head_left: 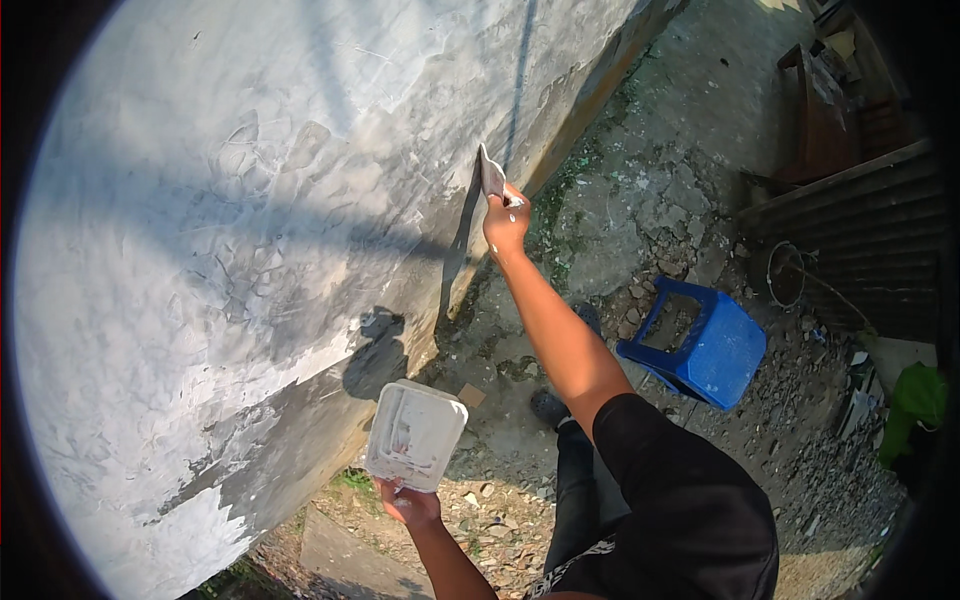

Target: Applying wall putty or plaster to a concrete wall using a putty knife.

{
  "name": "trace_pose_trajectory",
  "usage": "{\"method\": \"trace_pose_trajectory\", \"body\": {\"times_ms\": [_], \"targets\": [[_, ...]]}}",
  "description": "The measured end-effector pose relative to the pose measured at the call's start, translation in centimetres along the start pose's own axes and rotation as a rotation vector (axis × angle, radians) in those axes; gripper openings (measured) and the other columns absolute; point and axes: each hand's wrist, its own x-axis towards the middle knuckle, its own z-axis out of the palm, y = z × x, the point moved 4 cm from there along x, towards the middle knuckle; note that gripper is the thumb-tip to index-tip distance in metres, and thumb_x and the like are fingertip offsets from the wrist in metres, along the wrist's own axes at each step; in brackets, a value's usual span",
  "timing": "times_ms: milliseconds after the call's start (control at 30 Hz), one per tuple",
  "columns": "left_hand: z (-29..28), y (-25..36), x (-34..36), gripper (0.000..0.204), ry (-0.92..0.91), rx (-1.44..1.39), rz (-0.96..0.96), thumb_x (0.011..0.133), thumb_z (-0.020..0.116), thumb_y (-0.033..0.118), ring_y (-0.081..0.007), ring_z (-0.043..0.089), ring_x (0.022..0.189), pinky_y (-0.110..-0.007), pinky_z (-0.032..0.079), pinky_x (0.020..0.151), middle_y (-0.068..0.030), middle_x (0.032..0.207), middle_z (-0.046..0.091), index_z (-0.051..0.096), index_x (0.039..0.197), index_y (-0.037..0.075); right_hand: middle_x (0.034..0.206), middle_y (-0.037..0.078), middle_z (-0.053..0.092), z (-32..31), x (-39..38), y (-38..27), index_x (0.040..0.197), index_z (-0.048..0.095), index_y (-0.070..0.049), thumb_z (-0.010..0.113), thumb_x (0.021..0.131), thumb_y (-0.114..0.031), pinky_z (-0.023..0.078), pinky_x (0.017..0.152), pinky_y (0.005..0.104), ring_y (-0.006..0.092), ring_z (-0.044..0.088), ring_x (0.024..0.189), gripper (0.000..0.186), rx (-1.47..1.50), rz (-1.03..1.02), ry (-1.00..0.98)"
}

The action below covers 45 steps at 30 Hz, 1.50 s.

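Observation:
My right hand [508,220] is stretched out to the wall, its fingers closed around a putty knife [491,174] smeared with white putty. The blade's tip is at or very close to the wall's surface; I cannot tell if it touches. White smears mark the fingers. Lower down, my left hand [408,503] grips the near end of a shallow, whitish plastic tub [415,435], tilted, with putty residue inside. The wall [250,180] is grey, with white putty spread unevenly over its left and upper parts and bare darker plaster along its lower strip.
A blue plastic stool [722,350] lies on its side to the right of my legs. Gravel and broken concrete [690,215] cover the ground. Corrugated sheeting [860,225], a wire hoop [786,275] and a green object [915,408] stand at the right edge.

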Motion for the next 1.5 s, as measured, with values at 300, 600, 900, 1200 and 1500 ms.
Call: {"method": "trace_pose_trajectory", "body": {"times_ms": [300,600,900,1200,1500], "targets": [[-2.9,2.0,-2.0,0.071,0.066,-0.053,0.018,0.076,0.058,0.012,-0.0355,0.047,0.129,-0.051,0.04,0.11,-0.0172,0.14,0.048,0.038,0.143,0.004,0.113,0.033,0.065,4.4,-14.9,-0.2,0.118,0.063,0.01,0.051,0.074,0.002,0.05,0.093,0.04,0.0453,0.065,0.102,0.047,-0.186,-0.405,-0.203],[-0.5,6.6,-4.1,0.069,-0.105,-0.152,0.133,0.077,0.055,0.01,-0.0338,0.047,0.132,-0.049,0.038,0.113,-0.0168,0.142,0.047,0.038,0.143,0.002,0.083,0.004,0.069,0.9,-19.4,-9.1,0.106,0.069,0.002,0.059,0.087,0.0,0.049,0.069,0.0281,0.0093,0.06,0.074,0.021,-0.259,-0.201,-0.865],[11.4,16.3,-9.6,0.059,-0.413,-0.089,0.222,0.086,0.051,0.006,-0.0288,0.052,0.128,-0.043,0.046,0.105,-0.018,0.139,0.05,0.038,0.143,-0.002,0.104,0.007,0.068,-4.7,-19.1,-36.9,0.121,0.058,0.001,0.06,0.082,0.009,0.05,0.078,0.0281,0.0133,0.064,0.09,0.039,0.049,0.114,-0.867],[17.5,20.1,-15.6,0.05,-0.66,-0.09,0.208,0.094,0.051,0.011,-0.0251,0.059,0.12,-0.038,0.048,0.101,-0.0153,0.13,0.058,0.042,0.14,-0.005,0.1,0.007,0.062,-9.0,-21.0,-44.3,0.132,0.05,0.002,0.051,0.081,-0.002,0.052,0.077,0.0282,0.0169,0.062,0.084,0.051,0.378,0.203,-0.962],[20.1,21.9,-21.2,0.047,-0.729,0.019,0.247,0.094,0.055,0.009,-0.0204,0.063,0.111,-0.033,0.051,0.096,-0.0161,0.124,0.061,0.044,0.136,-0.008,0.085,0.003,0.049,-10.3,-21.1,-48.6,0.113,0.052,-0.007,0.061,0.086,-0.02,0.042,0.071,0.0324,0.0176,0.048,0.078,0.032,0.729,0.043,-1.318]]}}
